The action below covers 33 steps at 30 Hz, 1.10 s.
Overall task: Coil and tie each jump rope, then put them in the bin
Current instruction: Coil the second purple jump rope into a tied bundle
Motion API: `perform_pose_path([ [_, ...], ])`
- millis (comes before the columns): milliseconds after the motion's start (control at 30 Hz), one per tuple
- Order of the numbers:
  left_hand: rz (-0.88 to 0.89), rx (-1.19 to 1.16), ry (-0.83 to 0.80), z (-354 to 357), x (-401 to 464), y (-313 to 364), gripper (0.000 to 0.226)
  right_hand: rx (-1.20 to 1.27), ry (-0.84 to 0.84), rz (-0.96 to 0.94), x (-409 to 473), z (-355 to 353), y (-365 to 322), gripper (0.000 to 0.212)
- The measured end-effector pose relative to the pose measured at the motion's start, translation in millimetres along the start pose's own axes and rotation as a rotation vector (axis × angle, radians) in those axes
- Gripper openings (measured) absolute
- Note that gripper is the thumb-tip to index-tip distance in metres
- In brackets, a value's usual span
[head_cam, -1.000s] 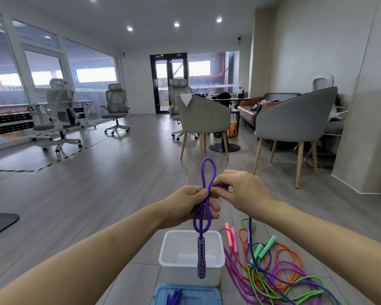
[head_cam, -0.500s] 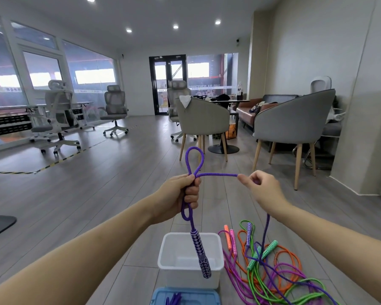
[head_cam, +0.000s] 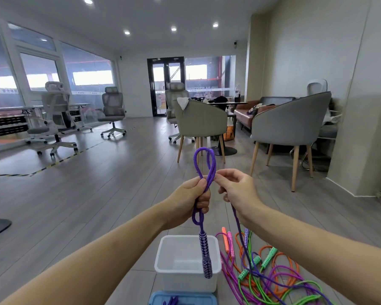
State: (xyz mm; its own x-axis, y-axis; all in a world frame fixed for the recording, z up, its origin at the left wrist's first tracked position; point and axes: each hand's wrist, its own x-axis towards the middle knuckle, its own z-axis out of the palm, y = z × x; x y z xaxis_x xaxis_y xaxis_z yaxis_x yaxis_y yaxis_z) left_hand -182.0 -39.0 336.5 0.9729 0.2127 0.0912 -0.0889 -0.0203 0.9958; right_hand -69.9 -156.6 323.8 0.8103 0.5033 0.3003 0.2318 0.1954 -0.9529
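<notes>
Chest-high above a white bin (head_cam: 163, 264), the left hand (head_cam: 188, 200) grips a purple jump rope (head_cam: 207, 166), loops rising above the fist and a patterned handle (head_cam: 205, 254) dangling over the bin. Beside it, the right hand (head_cam: 238, 187) pinches the same rope, whose tail drops to a tangle of orange, green and magenta ropes (head_cam: 273, 280) on the floor (head_cam: 97, 194).

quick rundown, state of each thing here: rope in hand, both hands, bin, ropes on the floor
purple jump rope: partly coiled, untied, handle hanging
left hand: grips the coil
right hand: pinches the rope
white bin: open, looks empty
floor ropes: loose, tangled
</notes>
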Motion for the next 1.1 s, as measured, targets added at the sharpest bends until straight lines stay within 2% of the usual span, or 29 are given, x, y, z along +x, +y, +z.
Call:
perform_pose_path([
  [133, 0.015, -0.003, 0.003, 3.0, 1.2, 0.0, 0.025, 0.022, -0.071, 0.009, -3.4, 4.5, 0.1, 0.011],
  [267, 0.043, -0.071, 0.051, 5.1, 4.7, -6.3, 0.027, 0.041, -0.145, -0.007, -8.6, 9.7, -1.8, 0.021],
  [367, 0.083, -0.038, 0.132, 7.4, 6.4, -10.0, 0.031, 0.051, -0.106, -0.017, -8.2, 9.7, -1.7, 0.01],
  [467, 0.111, 0.06, 0.219, 12.2, 7.1, -12.1, 0.03, 0.06, -0.069, -0.001, -6.7, 6.7, -1.7, 0.022],
  [533, 0.114, 0.138, 0.301, 14.2, 9.0, -12.2, 0.031, -0.035, -0.1, -0.013, -6.6, 5.6, 0.1, 0.023],
  [600, 0.126, 0.151, 0.383, 11.4, 11.7, -8.8, 0.031, -0.268, -0.161, -0.082, -6.5, 4.7, 6.2, 0.012],
  [667, 0.129, 0.108, 0.473, 0.5, 14.4, -2.0, 0.031, -0.45, -0.241, -0.134, -7.3, 0.5, 14.3, 0.004],
  [767, 0.092, 0.005, 0.546, -26.6, 14.8, 6.6, 0.031, -0.617, -0.317, -0.161, -9.0, -13.7, 21.5, 0.007],
  [900, 0.108, -0.119, 0.507, -46.7, 8.4, 9.4, 0.032, -0.618, -0.22, -0.164, 1.1, -33.6, 19.7, 0.011],
  [1000, 0.131, -0.192, 0.474, -41.8, 6.3, 6.2, 0.03, -0.457, -0.106, -0.152, 4.1, -33.1, 11.8, 0.014],
  [1100, 0.146, -0.234, 0.518, -34.3, 11.2, 0.9, 0.03, -0.309, -0.031, -0.115, -2.3, -17.6, 4.0, 0.017],
])
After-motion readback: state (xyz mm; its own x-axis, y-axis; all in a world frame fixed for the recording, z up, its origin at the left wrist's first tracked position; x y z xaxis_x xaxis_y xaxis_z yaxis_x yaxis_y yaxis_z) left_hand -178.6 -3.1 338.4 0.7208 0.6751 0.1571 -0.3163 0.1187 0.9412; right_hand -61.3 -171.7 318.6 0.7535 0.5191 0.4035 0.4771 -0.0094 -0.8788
